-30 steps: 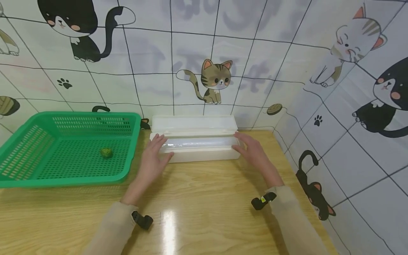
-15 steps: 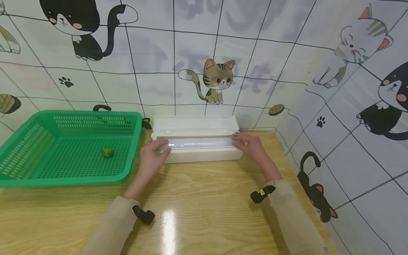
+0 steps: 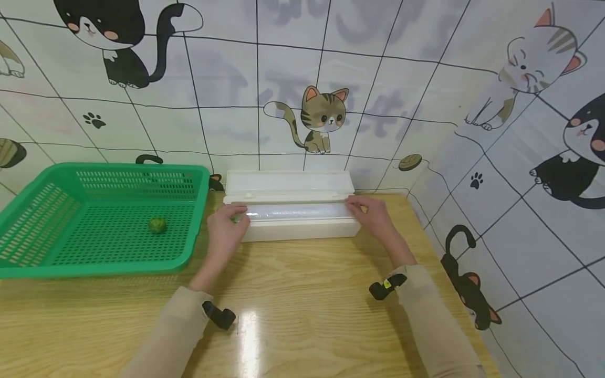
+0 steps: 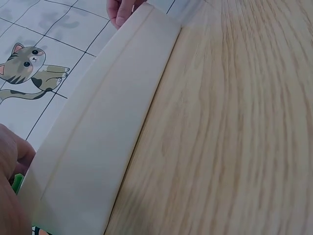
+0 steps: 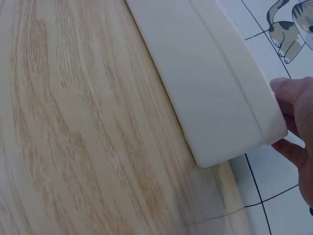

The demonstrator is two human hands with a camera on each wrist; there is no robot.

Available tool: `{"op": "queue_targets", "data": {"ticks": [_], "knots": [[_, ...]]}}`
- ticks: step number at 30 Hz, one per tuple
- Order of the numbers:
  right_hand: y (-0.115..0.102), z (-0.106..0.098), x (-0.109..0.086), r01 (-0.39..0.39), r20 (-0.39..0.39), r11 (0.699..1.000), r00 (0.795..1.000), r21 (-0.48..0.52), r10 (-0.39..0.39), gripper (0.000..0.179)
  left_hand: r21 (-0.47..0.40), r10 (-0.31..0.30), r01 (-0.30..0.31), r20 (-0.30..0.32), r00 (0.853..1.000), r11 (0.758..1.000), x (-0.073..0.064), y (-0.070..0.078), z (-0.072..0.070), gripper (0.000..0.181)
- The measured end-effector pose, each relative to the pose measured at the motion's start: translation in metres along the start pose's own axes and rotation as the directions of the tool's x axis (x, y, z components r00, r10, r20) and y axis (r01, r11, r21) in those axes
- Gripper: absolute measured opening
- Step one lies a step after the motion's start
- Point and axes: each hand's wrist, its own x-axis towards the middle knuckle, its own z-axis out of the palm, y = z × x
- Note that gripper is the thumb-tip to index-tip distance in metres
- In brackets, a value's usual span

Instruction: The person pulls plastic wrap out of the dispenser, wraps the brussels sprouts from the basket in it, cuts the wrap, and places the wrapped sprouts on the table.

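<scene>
A long white cling film dispenser [image 3: 302,231] stands against the back wall with its lid [image 3: 288,182] raised. Inside it lies a shiny clear roll of cling film [image 3: 298,211]. At the dispenser's left end, my left hand [image 3: 223,231] has its thumb and fingers drawn together at the film. My right hand [image 3: 375,216] pinches at the film's right end. In the left wrist view, the dispenser's front face [image 4: 102,103] hides the fingertips of my left hand. The right wrist view shows the fingers of my right hand [image 5: 298,117] beside the dispenser's end corner.
To the left, a green plastic basket [image 3: 118,265] holds a small green ball-like item [image 3: 157,226]. The wooden table [image 3: 302,304] spreads out in front of the dispenser. Cat-patterned walls [image 3: 227,73] close off the back and the right side.
Both hands had their fingers spread at the dispenser's ends a second ago. Since then thumbs and fingers have drawn together at the film. Dispenser and basket have stayed in place.
</scene>
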Motion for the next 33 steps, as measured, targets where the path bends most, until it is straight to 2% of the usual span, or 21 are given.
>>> {"op": "queue_targets", "data": {"ticks": [3,6,9,12,16,21,27,33], "knots": [[0.001,0.000,-0.001,-0.037,-0.003,0.999,0.999,-0.004,0.037,0.024,0.033,0.025,-0.024,-0.024,0.999,0.999,0.001,0.001,0.002,0.016],[0.002,-0.001,-0.001,-0.075,-0.022,0.997,0.997,0.003,0.075,0.031,0.059,0.085,-0.082,-0.041,0.996,0.995,0.002,0.002,0.003,0.010],[0.002,-0.001,-0.002,-0.097,-0.047,0.995,0.994,0.017,0.097,0.034,0.095,0.167,-0.161,-0.055,0.984,0.982,0.002,0.002,0.005,0.007],[0.001,-0.001,-0.003,-0.091,-0.073,0.995,0.993,0.034,0.094,0.032,0.129,0.215,-0.205,-0.075,0.974,0.970,0.002,0.002,0.007,0.006],[-0.003,0.002,-0.003,-0.076,-0.106,0.996,0.991,0.042,0.080,0.028,0.168,0.224,-0.204,-0.111,0.968,0.965,0.001,0.003,0.008,0.008],[-0.005,0.003,-0.005,-0.111,-0.128,0.992,0.985,0.063,0.119,0.024,0.182,0.226,-0.196,-0.158,0.961,0.963,0.002,0.006,0.008,0.010],[-0.005,0.001,-0.007,-0.128,-0.133,0.987,0.981,0.098,0.140,0.023,0.180,0.264,-0.228,-0.213,0.941,0.957,0.007,0.013,0.007,0.008],[-0.009,-0.003,-0.009,-0.099,-0.162,0.987,0.980,0.130,0.120,0.024,0.159,0.204,-0.169,-0.238,0.950,0.973,0.012,0.023,0.007,0.009]]}}
